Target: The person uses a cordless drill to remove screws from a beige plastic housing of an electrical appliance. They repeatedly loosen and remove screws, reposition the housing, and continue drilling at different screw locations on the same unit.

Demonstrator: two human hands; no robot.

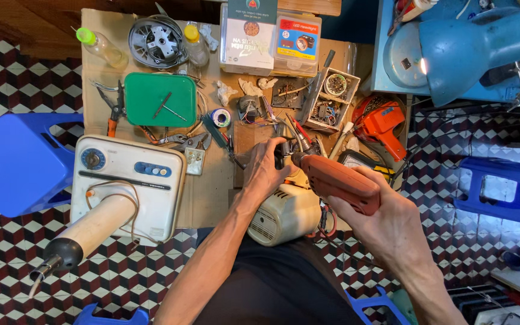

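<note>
My right hand [386, 222] grips an orange electric drill [335, 179], its chuck pointing up-left toward the middle of the work surface. My left hand [264, 168] closes around a small dark part [281, 151] just in front of the drill's chuck. Below both hands lies a cream-coloured motor housing [284, 213] with vent slots, resting near my lap. What the left hand's fingers hold is partly hidden.
A cardboard-covered table [209, 192] carries a green lid [159, 99], pliers [114, 111], a solder spool [221, 117], a white fan base [129, 186], boxes and a second orange tool [383, 123]. Blue plastic stools [16, 159] stand at left and right [501, 189]. A blue lamp [482, 42] shines at upper right.
</note>
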